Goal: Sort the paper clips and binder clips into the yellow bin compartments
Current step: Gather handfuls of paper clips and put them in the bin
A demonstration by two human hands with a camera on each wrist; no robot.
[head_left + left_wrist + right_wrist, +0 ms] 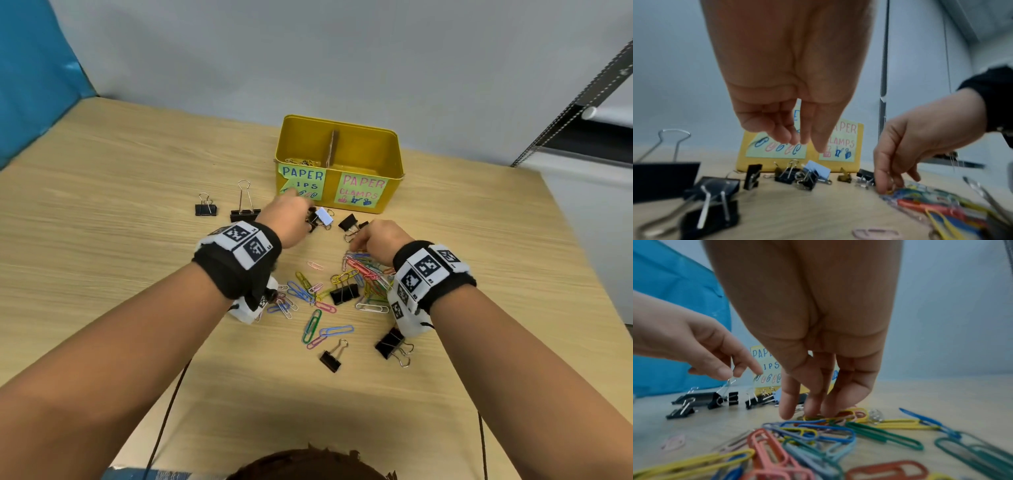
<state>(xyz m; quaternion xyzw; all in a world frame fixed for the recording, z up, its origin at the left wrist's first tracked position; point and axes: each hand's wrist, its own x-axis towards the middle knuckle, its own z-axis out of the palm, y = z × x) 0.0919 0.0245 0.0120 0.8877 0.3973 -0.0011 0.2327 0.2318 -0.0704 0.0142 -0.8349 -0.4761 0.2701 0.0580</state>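
Paper clips (pixel 359 274) in many colours lie heaped and scattered on the tabletop (pixel 102 205), in front of the yellow bin (pixel 342 147), with a few already in its left compartment behind the "PAPER CLIPS" label (pixel 303 180). The right hand (pixel 380 240) reaches down onto the far edge of the heap; its fingers (pixel 797 395) point downward, close together, their tips touching the yellow and red clips there, though whether they pinch one cannot be told. The left hand (pixel 291 219) hangs just before the bin, over a cluster of black binder clips (pixel 797 175) and a light blue binder clip (pixel 817 169). In the right wrist view its thumb and forefinger (pixel 748 360) pinch a thin wire handle; the other fingers curl loosely. More black binder clips sit left of that hand (pixel 241 214) and near the person's forearms (pixel 390 342). A cardboard divider (pixel 331 149) splits the bin.
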